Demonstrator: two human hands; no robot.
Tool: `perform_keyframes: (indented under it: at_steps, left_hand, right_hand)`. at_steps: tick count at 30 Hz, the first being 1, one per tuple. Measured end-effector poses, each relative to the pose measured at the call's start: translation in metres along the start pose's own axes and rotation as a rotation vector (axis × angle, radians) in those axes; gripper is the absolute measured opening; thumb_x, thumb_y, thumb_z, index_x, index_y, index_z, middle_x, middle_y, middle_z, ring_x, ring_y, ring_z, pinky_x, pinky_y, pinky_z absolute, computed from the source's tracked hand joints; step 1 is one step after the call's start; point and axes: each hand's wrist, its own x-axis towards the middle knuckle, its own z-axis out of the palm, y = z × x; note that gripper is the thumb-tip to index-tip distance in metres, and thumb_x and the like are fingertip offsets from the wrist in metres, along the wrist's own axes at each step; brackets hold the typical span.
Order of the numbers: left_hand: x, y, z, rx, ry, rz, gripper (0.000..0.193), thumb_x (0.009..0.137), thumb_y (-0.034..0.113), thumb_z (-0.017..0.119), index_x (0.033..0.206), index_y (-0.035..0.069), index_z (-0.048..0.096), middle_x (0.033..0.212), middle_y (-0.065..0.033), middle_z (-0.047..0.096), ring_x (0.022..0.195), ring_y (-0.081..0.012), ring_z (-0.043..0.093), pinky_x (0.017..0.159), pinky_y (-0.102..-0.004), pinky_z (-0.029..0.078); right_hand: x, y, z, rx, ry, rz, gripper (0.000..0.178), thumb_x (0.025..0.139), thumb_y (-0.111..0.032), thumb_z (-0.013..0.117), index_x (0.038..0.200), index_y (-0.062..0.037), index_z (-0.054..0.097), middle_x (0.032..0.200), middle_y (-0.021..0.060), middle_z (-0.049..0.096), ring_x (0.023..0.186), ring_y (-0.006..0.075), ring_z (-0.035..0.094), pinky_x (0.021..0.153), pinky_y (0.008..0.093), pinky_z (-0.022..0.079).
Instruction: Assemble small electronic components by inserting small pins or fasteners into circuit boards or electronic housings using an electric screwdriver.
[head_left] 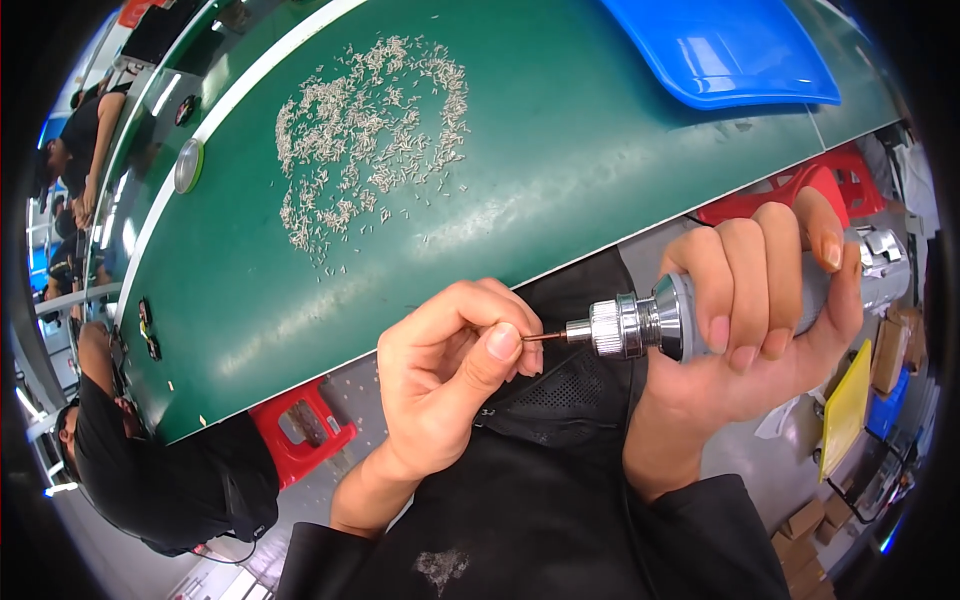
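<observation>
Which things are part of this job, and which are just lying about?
Job:
- grey power tool, in the right hand
- thin copper-coloured rod, at the left hand
- likely the small pale pieces on the green table

Apparently lying about:
- blue tray
- red stool
- yellow board

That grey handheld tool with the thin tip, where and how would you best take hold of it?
Probably by its thick cylindrical body, from the right with fingers wrapped around, as the right hand does: the round shape suits a palm. The thin tip points left, and the left hand is at its end.
</observation>
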Motion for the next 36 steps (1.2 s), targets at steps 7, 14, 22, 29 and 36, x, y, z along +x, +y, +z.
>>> perform_keyframes:
  at_steps: [7, 14, 22, 29, 36]
  left_hand:
    - [-0.001, -0.011, 0.012, 0.565, 0.143, 0.307, 0.004, 0.085, -0.006, 0.059, 0.082, -0.006, 0.056, 0.073, -0.0119, 0.06, 0.063, -0.0166, 0.055, 0.058, -0.026, 0.044]
    - [0.014, -0.017, -0.003, 0.687, 0.005, 0.432, 0.024, 0.08, 0.005, 0.071, 0.096, -0.008, 0.059, 0.077, -0.0119, 0.063, 0.061, -0.0167, 0.055, 0.055, -0.0253, 0.044]
    - [0.032, 0.062, -0.09, 1.146, 0.454, 0.477, 0.03, 0.079, 0.004, 0.071, 0.103, -0.006, 0.056, 0.077, -0.0093, 0.064, 0.065, -0.012, 0.056, 0.058, -0.0239, 0.044]
    - [0.118, 0.155, -0.285, 1.716, 0.806, 0.072, 0.036, 0.085, 0.016, 0.063, 0.115, -0.001, 0.055, 0.102, -0.0185, 0.062, 0.086, -0.0307, 0.062, 0.078, -0.0392, 0.048]
    - [0.167, 0.146, -0.391, 1.748, 0.827, 0.043, 0.039, 0.074, 0.022, 0.072, 0.104, -0.001, 0.061, 0.095, -0.0202, 0.065, 0.091, -0.0339, 0.063, 0.082, -0.0396, 0.048]
  right_hand:
    - [-0.001, -0.005, -0.004, -0.084, 0.009, 0.0, 0.02, 0.095, -0.022, 0.044, 0.085, -0.0054, 0.046, 0.049, -0.0015, 0.038, 0.038, 0.0093, 0.036, 0.044, 0.0246, 0.035]
    - [0.009, 0.0, -0.016, -0.002, 0.035, 0.02, 0.018, 0.094, -0.021, 0.046, 0.087, -0.0043, 0.047, 0.05, -0.0014, 0.038, 0.04, 0.0091, 0.036, 0.045, 0.0248, 0.035]
    - [0.026, 0.011, -0.026, -0.024, 0.154, -0.026, 0.016, 0.096, -0.02, 0.041, 0.089, -0.0061, 0.045, 0.05, -0.0022, 0.033, 0.039, 0.0078, 0.03, 0.044, 0.0246, 0.033]
    - [0.035, 0.026, -0.055, 0.015, 0.205, 0.025, 0.015, 0.096, -0.018, 0.04, 0.088, -0.0059, 0.041, 0.05, -0.001, 0.032, 0.039, 0.0089, 0.03, 0.042, 0.0251, 0.032]
    - [0.039, 0.031, -0.055, 0.041, 0.233, 0.052, 0.015, 0.097, -0.018, 0.037, 0.088, -0.006, 0.04, 0.049, 0.0005, 0.033, 0.037, 0.0099, 0.03, 0.041, 0.0266, 0.032]
